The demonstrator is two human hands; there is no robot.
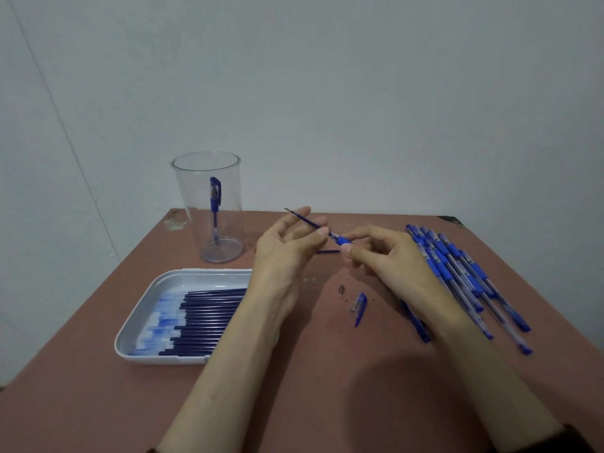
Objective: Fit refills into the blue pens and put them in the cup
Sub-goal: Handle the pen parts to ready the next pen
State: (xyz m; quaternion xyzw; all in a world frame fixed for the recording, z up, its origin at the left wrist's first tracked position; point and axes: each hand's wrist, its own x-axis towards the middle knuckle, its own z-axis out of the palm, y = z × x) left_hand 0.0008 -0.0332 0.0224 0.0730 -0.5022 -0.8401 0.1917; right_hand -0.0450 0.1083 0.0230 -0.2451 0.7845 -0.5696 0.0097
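My left hand (287,246) pinches a dark blue refill (305,219) between thumb and fingers, its metal tip pointing up and left. The refill's other end goes into the blue-gripped pen barrel (341,239), which my right hand (389,256) grips just above the table. A clear plastic cup (209,207) stands at the back left with one capped blue pen (215,204) upright inside. A white tray (147,325) at the front left holds several dark blue refills (209,322). Several blue pens (464,276) lie in a pile on the right, partly behind my right forearm.
A blue pen cap (360,307) and a small metal tip cone (341,289) lie loose on the brown table (327,387) between my forearms. Another refill (328,251) lies behind my hands. A crumpled bit of clear plastic (175,220) sits at the table's back left corner.
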